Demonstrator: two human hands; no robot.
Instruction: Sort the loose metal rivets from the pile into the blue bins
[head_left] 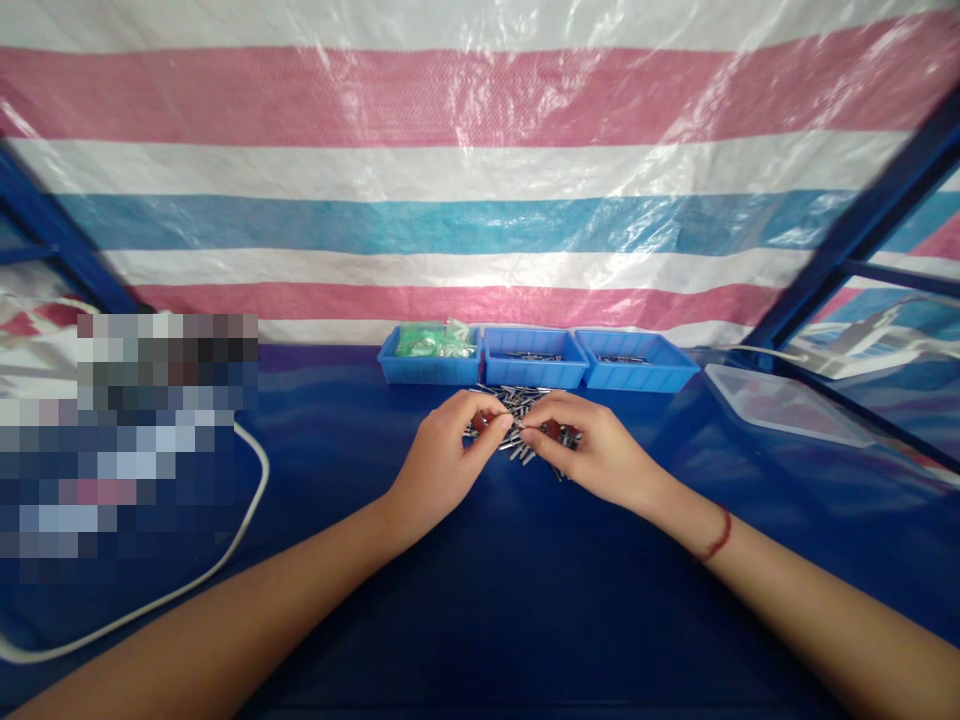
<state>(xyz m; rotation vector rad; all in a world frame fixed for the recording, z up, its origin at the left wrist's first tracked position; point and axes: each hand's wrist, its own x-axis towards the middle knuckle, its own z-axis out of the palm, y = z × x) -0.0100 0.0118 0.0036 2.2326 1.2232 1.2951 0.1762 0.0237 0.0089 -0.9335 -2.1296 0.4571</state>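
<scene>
Small silver metal rods (517, 402), loose pile at centre of frame, just below blue plastic bins (535, 374). Left hand (442, 450), right hand (600, 450): fingertips pinched together, contents too small to tell. Rods likely light, stiff, slippery; best held mid-shaft.

slim silvery metal pieces (523, 401), loosely heaped, lying at mixed angles, on a blue tabletop (517, 610)
</scene>
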